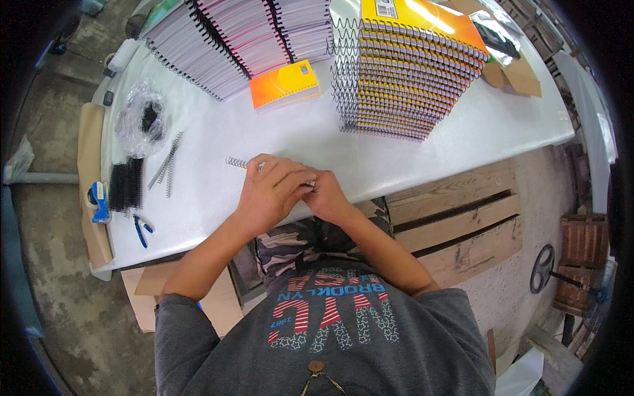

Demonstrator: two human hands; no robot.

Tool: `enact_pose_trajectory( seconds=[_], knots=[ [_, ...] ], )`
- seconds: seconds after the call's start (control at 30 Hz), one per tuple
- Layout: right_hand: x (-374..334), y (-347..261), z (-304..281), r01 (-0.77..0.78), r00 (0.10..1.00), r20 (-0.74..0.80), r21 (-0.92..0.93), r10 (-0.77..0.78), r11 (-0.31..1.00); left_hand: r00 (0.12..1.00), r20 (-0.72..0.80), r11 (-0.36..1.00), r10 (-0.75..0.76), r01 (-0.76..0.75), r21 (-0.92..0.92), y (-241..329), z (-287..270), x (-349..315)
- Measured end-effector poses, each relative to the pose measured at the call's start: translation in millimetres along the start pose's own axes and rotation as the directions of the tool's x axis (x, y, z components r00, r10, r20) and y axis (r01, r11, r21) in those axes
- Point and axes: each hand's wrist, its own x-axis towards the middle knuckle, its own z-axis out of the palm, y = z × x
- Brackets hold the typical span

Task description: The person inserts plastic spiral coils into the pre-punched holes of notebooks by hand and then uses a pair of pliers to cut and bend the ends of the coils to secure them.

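Note:
At the table's near edge, both my hands are closed round a narrow piece mostly hidden by the fingers. A dark spiral coil (236, 162) sticks out to the left of my left hand (269, 190), with a sliver of yellow beside it. My left fingers curl over the top of the piece. My right hand (328, 197) pinches its right end, where a small pale bit shows between the fingers. Just beyond lies a small stack of orange-yellow notepads (284, 84). To the left are several loose spiral coils (168, 165).
Coil-bound yellow notebooks (409, 79) rise in a tall stack at the back right, beside bound paper stacks (231, 39). On the left lie a black coil bundle (125, 186), plastic wrap (140, 115), blue-handled pliers (140, 231) and a blue tape dispenser (99, 201). A wooden pallet (456, 211) is below right.

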Motion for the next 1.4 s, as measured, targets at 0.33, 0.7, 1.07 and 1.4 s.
enact_pose_trajectory(
  seconds=[0.33,0.7,1.07,1.4],
  knots=[
    [1.9,-8.2,2.6,-0.137,0.99,0.045,0.154,0.132,0.979,0.984,0.175,0.999,0.024,-0.017,-0.046,4.8,-31.6,18.6],
    [-0.2,-19.5,2.1,-0.052,0.994,0.096,0.03,0.049,0.998,0.952,0.295,0.987,-0.082,0.037,0.154,11.2,-37.5,19.8],
    [26.4,-180.9,-117.9,0.523,0.735,-0.479,-0.05,-0.48,0.851,0.941,-0.334,0.969,-0.056,-0.03,-0.247,57.5,-148.0,115.8],
    [89.7,-182.0,-169.7,0.284,0.519,-0.777,-0.235,-0.355,0.93,0.575,-0.813,0.996,0.086,-0.042,0.075,75.7,-98.3,231.2]
  ],
)
